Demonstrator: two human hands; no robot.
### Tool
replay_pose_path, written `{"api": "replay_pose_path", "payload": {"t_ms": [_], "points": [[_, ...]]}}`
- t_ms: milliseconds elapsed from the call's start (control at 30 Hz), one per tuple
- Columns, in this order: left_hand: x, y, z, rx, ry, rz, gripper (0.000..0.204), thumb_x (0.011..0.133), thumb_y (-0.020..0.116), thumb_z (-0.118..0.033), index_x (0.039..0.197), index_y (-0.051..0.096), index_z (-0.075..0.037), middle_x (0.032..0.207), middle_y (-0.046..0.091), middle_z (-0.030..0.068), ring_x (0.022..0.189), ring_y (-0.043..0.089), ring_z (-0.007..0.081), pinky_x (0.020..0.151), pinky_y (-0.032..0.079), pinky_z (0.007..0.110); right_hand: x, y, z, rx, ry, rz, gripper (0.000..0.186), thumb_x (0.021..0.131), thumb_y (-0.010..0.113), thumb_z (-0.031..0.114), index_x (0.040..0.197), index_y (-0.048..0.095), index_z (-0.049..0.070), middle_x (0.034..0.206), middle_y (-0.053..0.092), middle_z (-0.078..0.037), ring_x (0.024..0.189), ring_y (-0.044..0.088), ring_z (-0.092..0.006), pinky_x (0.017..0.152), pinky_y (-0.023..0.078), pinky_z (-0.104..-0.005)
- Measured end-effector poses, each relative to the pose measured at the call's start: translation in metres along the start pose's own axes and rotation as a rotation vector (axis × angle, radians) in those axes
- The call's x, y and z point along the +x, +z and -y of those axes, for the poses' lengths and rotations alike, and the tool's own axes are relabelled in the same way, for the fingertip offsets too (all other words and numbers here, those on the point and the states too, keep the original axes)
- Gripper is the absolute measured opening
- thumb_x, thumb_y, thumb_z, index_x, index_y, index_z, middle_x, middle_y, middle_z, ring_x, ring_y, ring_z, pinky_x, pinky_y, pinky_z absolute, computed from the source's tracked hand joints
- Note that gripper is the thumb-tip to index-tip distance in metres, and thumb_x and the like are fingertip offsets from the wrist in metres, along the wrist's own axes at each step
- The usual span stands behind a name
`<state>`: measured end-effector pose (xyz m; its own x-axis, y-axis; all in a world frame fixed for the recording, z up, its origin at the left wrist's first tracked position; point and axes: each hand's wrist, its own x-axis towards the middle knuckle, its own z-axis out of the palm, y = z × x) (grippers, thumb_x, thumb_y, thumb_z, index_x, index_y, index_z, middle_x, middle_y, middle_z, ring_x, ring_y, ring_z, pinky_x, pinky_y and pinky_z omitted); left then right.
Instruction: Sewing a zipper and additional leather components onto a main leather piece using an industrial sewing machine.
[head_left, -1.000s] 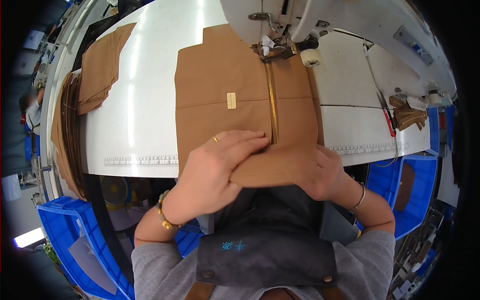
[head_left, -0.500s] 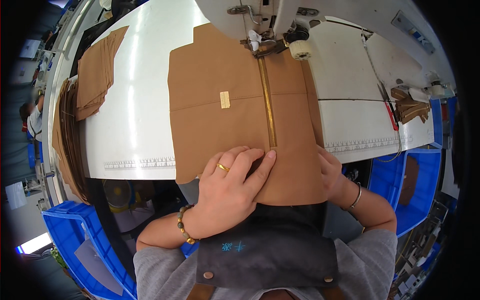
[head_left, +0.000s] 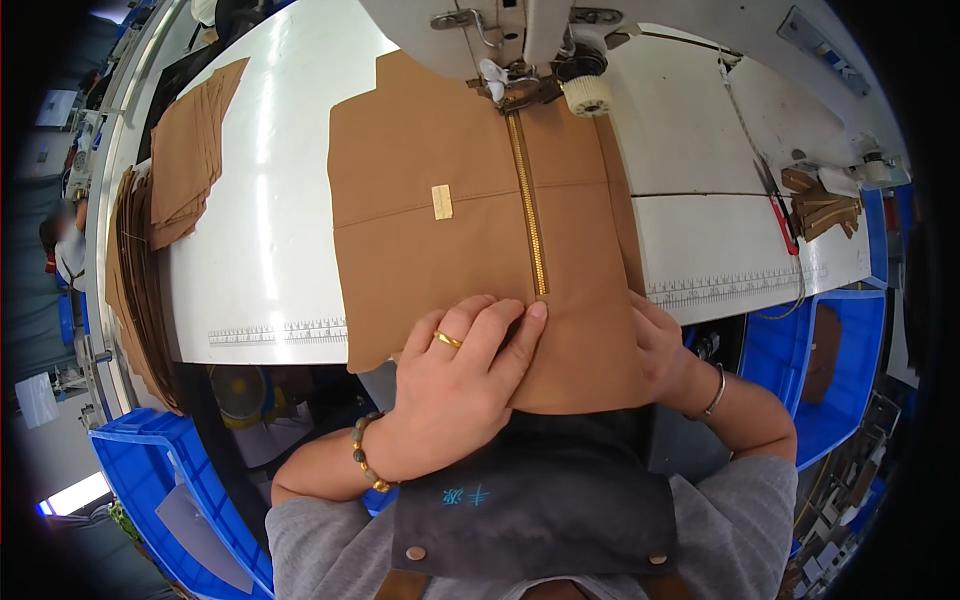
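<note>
Bright, streaky glare down the white tabletop (head_left: 265, 215) (strong fisheye curvature, black corners).

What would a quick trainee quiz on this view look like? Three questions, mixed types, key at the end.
1. True or false: the left hand touches the brown fabric near the lower end of the gold zipper.
2. The bin at the lower left of the picture is: A) red; B) blue; C) yellow.
3. Fill in "near" or "far": seen from the person, the sewing machine overhangs the zipper's ____ end.

Key: 1. True; 2. B; 3. far
</note>
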<state>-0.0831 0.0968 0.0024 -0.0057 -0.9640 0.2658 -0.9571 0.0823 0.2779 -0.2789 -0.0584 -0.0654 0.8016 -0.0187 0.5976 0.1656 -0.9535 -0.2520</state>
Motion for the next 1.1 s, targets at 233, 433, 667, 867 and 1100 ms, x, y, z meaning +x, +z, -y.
{"api": "replay_pose_path", "payload": {"t_ms": [233, 433, 667, 867, 1100], "points": [[-0.002, -0.013, -0.008, 0.025, -0.029, 0.160, 0.075, 0.077, 0.077, -0.052, 0.136, 0.069, -0.006, 0.142, 0.062, 0.0100, 0.129, 0.060, 0.0294, 0.098, 0.049, 0.045, 0.005, -0.044, -0.007, 0.072, 0.132, 0.159, 0.037, 0.072, 0.075, 0.011, 0.106, 0.073, -0.001, 0.112, 0.070, -0.016, 0.104, 0.072, -0.0374, 0.095, 0.061, -0.0457], [-0.004, -0.011, -0.004, 0.060, 0.012, 0.189, 0.070, 0.083, 0.075, -0.055, 0.134, 0.070, -0.007, 0.146, 0.062, 0.0096, 0.131, 0.060, 0.0275, 0.107, 0.046, 0.050, 0.037, -0.065, -0.016, 0.021, 0.280, 0.034, 0.021, 0.080, 0.077, 0.003, 0.099, 0.069, 0.001, 0.105, 0.070, -0.012, 0.094, 0.071, -0.0316, 0.083, 0.060, -0.0431], [-0.001, 0.006, 0.014, 0.152, 0.144, 0.002, 0.048, 0.080, 0.082, -0.024, 0.125, 0.075, -0.010, 0.138, 0.068, 0.0057, 0.121, 0.066, 0.0207, 0.107, 0.050, 0.046, 0.048, -0.021, -0.001, 0.048, 0.102, 0.115, 0.025, 0.085, 0.071, 0.012, 0.106, 0.072, -0.001, 0.112, 0.069, -0.011, 0.108, 0.067, -0.0285, 0.096, 0.057, -0.0464], [0.030, -0.002, 0.038, -0.033, -0.014, 0.050, 0.073, 0.069, 0.087, -0.040, 0.132, 0.070, -0.010, 0.142, 0.065, 0.0075, 0.125, 0.064, 0.0262, 0.109, 0.049, 0.047, 0.051, -0.022, -0.002, -0.006, 0.026, 0.123, 0.026, 0.081, 0.070, 0.012, 0.101, 0.072, -0.003, 0.106, 0.069, -0.012, 0.107, 0.067, -0.0283, 0.095, 0.057, -0.0447], [0.057, -0.011, 0.044, 0.088, -0.033, 0.205, 0.095, 0.064, 0.083, -0.057, 0.143, 0.062, -0.008, 0.150, 0.060, 0.0058, 0.139, 0.055, 0.0306, 0.116, 0.041, 0.055, 0.071, -0.036, -0.025, -0.002, 0.172, 0.288, 0.057, 0.073, 0.082, 0.034, 0.118, 0.070, 0.001, 0.124, 0.065, -0.011, 0.120, 0.061, -0.0299, 0.107, 0.050, -0.0481]]}}
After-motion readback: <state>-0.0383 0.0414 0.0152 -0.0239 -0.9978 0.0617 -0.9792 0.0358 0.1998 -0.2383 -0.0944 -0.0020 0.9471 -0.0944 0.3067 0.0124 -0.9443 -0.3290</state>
